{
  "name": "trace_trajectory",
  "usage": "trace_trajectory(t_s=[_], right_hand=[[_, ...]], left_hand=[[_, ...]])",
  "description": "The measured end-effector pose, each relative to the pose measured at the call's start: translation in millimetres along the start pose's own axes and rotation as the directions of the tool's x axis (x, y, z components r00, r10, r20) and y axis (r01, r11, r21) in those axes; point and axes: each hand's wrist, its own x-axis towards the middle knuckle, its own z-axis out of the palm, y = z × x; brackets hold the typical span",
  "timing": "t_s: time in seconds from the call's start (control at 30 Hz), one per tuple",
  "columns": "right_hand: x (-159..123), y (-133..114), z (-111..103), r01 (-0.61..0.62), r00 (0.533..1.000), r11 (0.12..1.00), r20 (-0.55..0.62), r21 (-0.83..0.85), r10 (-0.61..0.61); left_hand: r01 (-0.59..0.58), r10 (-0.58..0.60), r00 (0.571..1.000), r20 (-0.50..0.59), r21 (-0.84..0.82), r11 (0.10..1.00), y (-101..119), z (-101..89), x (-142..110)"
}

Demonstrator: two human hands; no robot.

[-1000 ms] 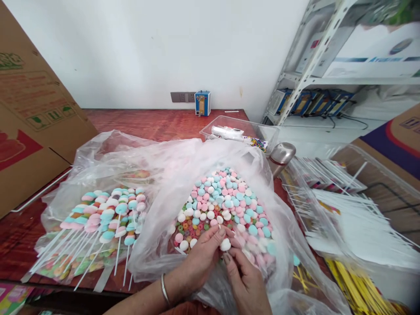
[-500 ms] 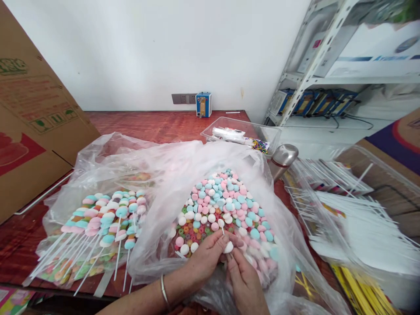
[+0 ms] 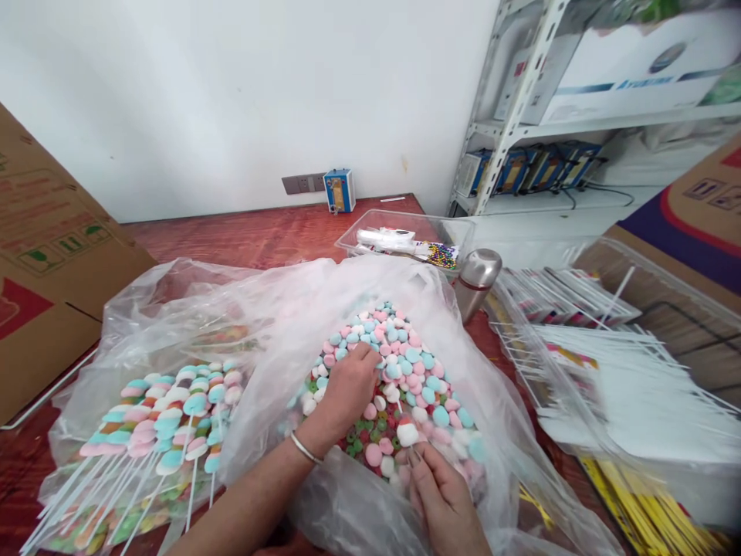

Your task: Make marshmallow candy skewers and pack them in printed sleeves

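Observation:
My right hand (image 3: pixel 443 490) pinches a candy skewer, a white stick carrying a white marshmallow (image 3: pixel 407 434) with a bit of red candy above it. The stick's tip points up and away from me. Over the pile of pink, blue and white marshmallows (image 3: pixel 414 357), my left hand (image 3: pixel 350 386) reaches down with fingers bent together; whatever lies between the fingertips is hidden. Ring-shaped gummies (image 3: pixel 370 432) in red and green lie at the near side of the pile. The pile sits in an opened clear plastic bag (image 3: pixel 272 409).
Finished-looking marshmallow skewers (image 3: pixel 156 417) lie on another bag at left, beside a cardboard box (image 3: pixel 52 247). Behind stand a clear tray (image 3: pixel 370 232) and a steel flask (image 3: pixel 478 282). A clear bin (image 3: pixel 607 432) of white sticks and yellow strips (image 3: pixel 648 510) are at right.
My left hand has left the skewer and moved up and left onto the marshmallow pile. My right hand keeps the skewer, slightly lower. The view has shifted a little to the right.

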Motion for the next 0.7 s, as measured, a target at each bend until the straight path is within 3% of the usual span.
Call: trace_trajectory(t_s=[0.17,0.37,0.57,0.7], right_hand=[[-1.3,-4.9,1.1,0.079,0.996,0.990,-0.027,-0.121,-0.082],[-1.0,-15.1,0.5,0.122,0.992,0.975,-0.007,-0.185,-0.126],[-0.3,-20.9,-0.4,0.116,0.993,0.973,0.005,-0.198,-0.117],[0.1,-20.7,-1.0,0.120,0.993,0.967,0.020,-0.226,-0.118]], left_hand=[[-0.039,0.038,0.995,-0.091,-0.007,0.999,6.3,3.6,12.1],[-0.099,0.099,0.995,0.006,-0.005,0.995,5.0,4.4,21.1],[0.042,-0.044,0.999,0.014,0.093,0.995,1.9,1.5,26.6],[0.019,-0.035,0.995,0.092,0.172,0.985,4.1,-1.2,35.7]])
